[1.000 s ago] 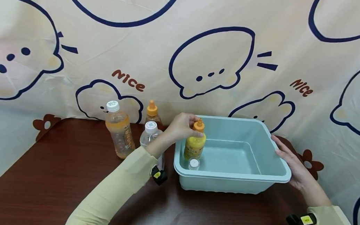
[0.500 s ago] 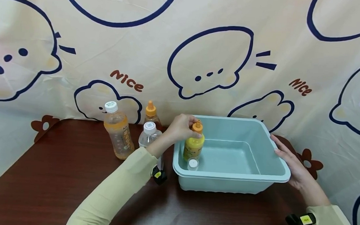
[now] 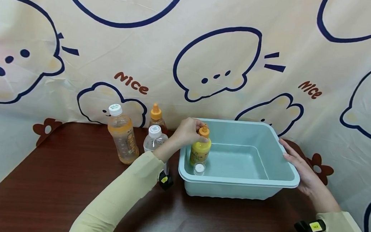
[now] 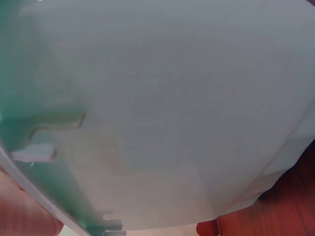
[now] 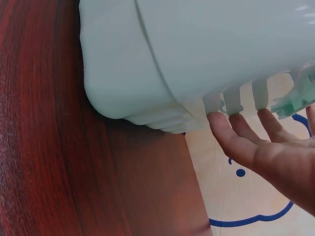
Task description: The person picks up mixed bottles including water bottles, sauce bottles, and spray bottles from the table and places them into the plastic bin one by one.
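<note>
The left hand [image 3: 187, 132] curls its fingers round the neck of the yellow bottle [image 3: 200, 150], which stands upright inside the pale blue tub [image 3: 284, 175] at its left wall, just behind a small white-capped bottle [image 3: 198, 169]. The right hand [image 3: 299, 166] rests straight fingers against the tub's right rim on the tabletop [image 3: 55, 178]

Very little has moved in the last second. My left hand [image 3: 188, 131] still pinches the orange cap of the small yellow plastic bottle [image 3: 200, 151], and the bottle has sunk only a touch lower inside the pale blue plastic tub [image 3: 285, 162], close to its left wall, just behind the small clear white-capped bottle [image 3: 199, 169]. The whole scene has drifted slightly in the head view, so my head shifted a little, not the things.
</note>
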A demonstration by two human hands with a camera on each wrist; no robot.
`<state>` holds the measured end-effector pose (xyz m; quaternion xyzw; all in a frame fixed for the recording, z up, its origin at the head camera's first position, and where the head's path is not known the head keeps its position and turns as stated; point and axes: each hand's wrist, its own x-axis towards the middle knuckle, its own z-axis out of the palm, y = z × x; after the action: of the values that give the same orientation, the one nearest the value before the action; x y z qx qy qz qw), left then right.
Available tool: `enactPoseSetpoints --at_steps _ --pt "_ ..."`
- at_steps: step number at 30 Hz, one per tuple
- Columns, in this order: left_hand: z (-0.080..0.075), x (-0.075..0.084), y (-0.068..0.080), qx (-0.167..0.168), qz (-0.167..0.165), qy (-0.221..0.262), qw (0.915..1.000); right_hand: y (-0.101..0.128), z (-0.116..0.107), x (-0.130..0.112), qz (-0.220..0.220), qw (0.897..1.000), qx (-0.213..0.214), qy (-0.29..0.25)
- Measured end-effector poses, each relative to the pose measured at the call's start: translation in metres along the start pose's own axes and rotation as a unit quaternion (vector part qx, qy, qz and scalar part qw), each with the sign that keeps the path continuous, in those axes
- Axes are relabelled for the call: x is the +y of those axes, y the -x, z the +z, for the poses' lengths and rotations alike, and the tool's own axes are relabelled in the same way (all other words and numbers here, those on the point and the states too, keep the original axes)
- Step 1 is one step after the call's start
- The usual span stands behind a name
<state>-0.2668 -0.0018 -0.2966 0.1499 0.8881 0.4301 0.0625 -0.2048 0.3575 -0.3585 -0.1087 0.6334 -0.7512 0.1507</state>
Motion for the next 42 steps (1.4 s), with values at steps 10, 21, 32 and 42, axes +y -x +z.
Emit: enactPoseSetpoints --at_steps 10,21,32,42 --pt "0.0044 -0.0007 -0.0034 0.005 0.002 -0.027 0.9996 -0.0004 0.0000 0.0013 -0.003 1.000 -0.002 0.009" --pt "0.0076 -0.0015 -0.0039 0.022 0.011 -0.075 0.9969 -0.0002 0.0016 0.0009 0.000 1.000 0.004 0.023" --pt "0.0073 -0.0009 -0.0051 0.017 0.014 -0.089 0.9958 0.0002 0.0009 0.0002 -0.005 1.000 -0.005 0.018" --pt "0.0071 0.0021 -0.0039 0.020 0.008 -0.093 0.9954 0.0007 0.0006 -0.0001 -0.007 1.000 -0.007 0.009"
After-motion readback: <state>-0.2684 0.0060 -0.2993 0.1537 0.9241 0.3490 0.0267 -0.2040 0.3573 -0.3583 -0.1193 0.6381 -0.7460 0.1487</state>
